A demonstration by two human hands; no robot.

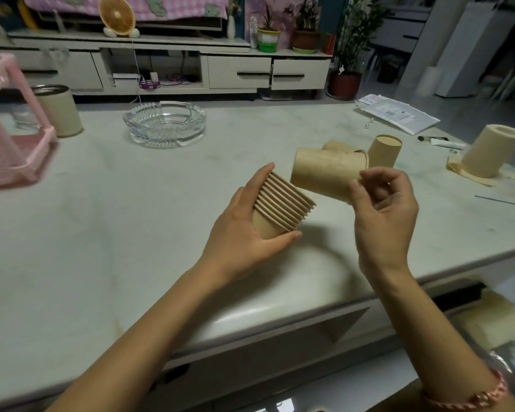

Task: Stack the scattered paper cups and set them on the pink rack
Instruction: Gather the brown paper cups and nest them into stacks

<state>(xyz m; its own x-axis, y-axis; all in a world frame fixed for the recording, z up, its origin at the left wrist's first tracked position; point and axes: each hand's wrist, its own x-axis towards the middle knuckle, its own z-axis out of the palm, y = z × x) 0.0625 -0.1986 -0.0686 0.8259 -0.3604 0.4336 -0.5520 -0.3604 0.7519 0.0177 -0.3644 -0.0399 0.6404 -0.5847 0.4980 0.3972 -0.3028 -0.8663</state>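
The left hand [244,230] held a stack of paper cups [281,208] above the white table [131,233], fingers wrapped tight around it, the rims tipped up to the right. The right hand [382,209] pinched one single paper cup [324,173] by its rim, lying sideways with its bottom near the stack's open end. Two more cups [384,150] sat on the table just behind. The pink rack [15,138] stood far off at the left edge, next to a tall can [58,111] and near a glass ashtray [164,124].
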